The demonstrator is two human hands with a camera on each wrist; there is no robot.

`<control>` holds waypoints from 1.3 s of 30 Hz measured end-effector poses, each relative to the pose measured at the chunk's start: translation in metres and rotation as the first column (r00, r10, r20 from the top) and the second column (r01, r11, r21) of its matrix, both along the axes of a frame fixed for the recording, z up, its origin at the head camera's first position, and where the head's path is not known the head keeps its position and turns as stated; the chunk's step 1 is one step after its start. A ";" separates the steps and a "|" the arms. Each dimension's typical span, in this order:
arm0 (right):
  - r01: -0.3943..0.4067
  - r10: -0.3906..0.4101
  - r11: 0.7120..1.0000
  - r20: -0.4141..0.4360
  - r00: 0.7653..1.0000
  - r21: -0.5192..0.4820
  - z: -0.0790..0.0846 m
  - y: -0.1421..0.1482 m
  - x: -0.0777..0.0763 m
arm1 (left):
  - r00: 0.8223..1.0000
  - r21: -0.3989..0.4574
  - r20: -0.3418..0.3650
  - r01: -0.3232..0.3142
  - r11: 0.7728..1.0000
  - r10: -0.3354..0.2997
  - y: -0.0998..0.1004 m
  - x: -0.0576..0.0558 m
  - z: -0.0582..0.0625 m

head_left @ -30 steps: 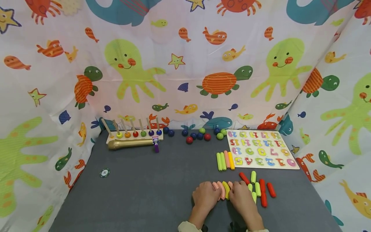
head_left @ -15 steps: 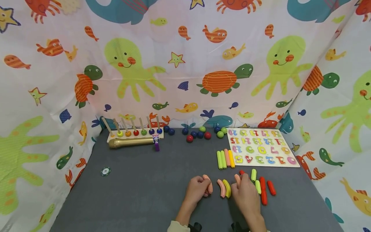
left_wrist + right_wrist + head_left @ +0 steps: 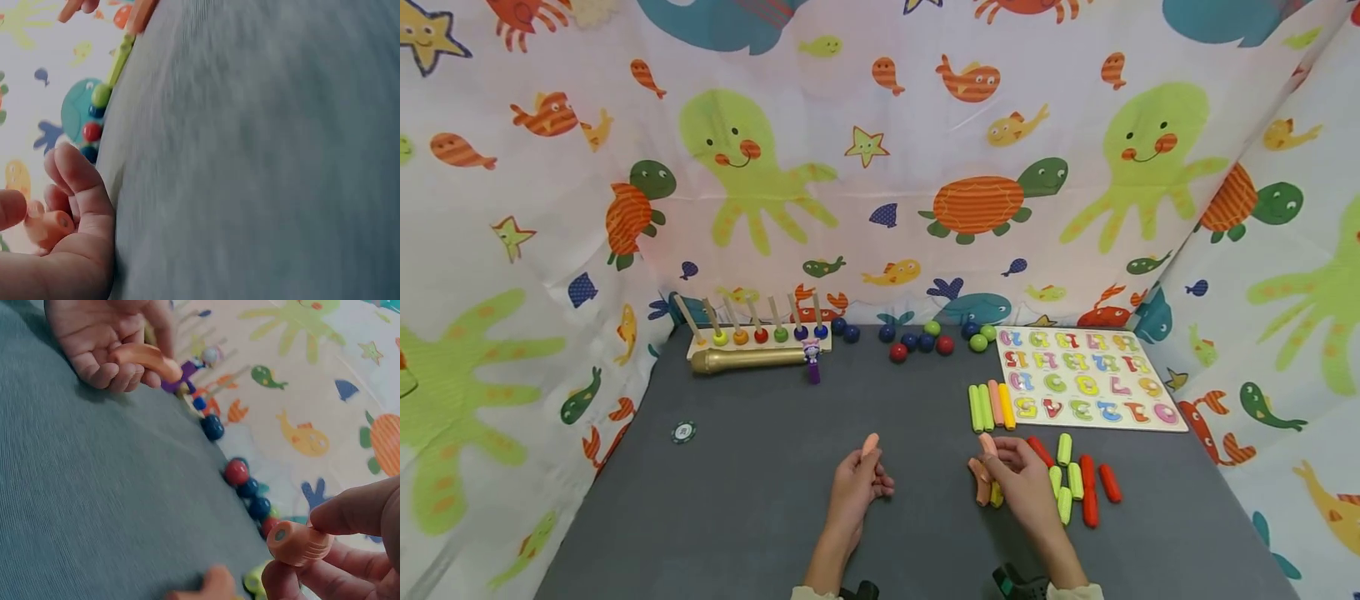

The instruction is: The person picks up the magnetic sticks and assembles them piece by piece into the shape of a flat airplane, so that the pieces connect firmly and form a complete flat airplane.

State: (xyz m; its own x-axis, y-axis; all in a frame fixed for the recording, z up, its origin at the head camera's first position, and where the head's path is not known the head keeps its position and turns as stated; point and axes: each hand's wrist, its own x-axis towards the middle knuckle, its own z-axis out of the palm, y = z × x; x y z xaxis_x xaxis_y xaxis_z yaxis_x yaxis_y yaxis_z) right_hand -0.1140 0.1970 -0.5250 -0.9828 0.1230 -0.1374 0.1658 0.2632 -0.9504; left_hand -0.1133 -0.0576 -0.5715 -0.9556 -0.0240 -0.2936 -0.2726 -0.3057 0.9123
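My left hand (image 3: 853, 487), on the left over the grey table, holds a curved peach toy rod (image 3: 147, 357) between thumb and fingers. In the left wrist view that rod (image 3: 49, 228) shows one round end. My right hand (image 3: 1028, 479) pinches a second curved peach rod (image 3: 303, 544) between thumb and fingertips; a small grey disc marks its end. Close beside the right hand, a curved peach rod (image 3: 980, 482) and a curved yellow rod (image 3: 997, 495) lie on the table, the yellow one partly hidden.
Several short green rods (image 3: 1076, 482) and red rods (image 3: 1088, 492) lie right of my right hand. Straight rods (image 3: 981, 408) sit beside a number board (image 3: 1078, 425). Balls (image 3: 927, 342), a peg stand (image 3: 741, 340), a gold microphone-shaped toy (image 3: 748, 359) and a chip (image 3: 683, 432) lie farther off.
Both hands have come away from the row of curved rods, each taking a peach one. My left hand has moved farther left; my right hand stays close to the rods left on the table.
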 end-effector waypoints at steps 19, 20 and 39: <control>-0.256 0.225 0.944 -0.160 0.961 -0.207 -0.003 -0.090 -0.023 | 0.971 -0.218 -0.151 0.152 0.964 -0.187 -0.028 0.014 0.002; -0.266 0.232 0.939 -0.173 0.957 -0.217 -0.003 -0.092 -0.024 | 0.971 -0.215 -0.151 0.149 0.965 -0.183 -0.028 0.014 0.002; -0.331 0.306 0.861 -0.126 0.944 -0.387 -0.023 -0.105 -0.026 | 0.981 -0.174 -0.088 0.154 0.973 -0.171 -0.044 0.018 0.003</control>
